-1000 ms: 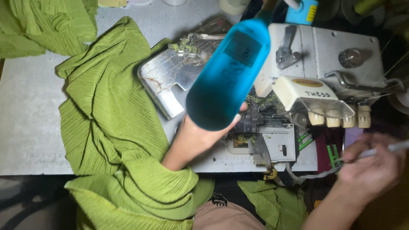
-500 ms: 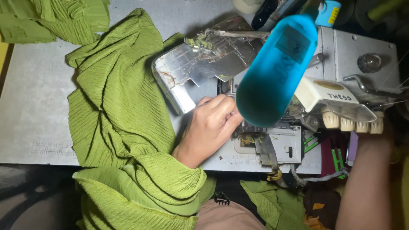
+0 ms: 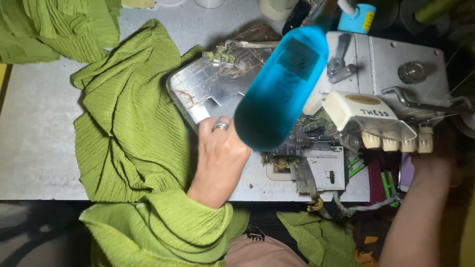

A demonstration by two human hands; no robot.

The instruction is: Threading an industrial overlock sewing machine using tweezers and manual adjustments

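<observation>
The left hand (image 3: 220, 158) is laid on the tabletop (image 3: 39, 128), fingers (image 3: 222, 129) loosely released against the opened metal cover (image 3: 203, 91), directly ahead. The right hand is hidden; its grip cannot be told.

the single head-worn view looked almost straight down, close over the grey table (image 3: 34, 143) and the sewing machine (image 3: 391, 64). a blurred blue lamp head (image 3: 282, 89) hung nearest the lens, mid-frame. the table's near edge ran along the bottom, with the person's lap below it.

blue lamp (image 3: 282, 91) blocks needle area, table (image 3: 34, 128) left open
</observation>
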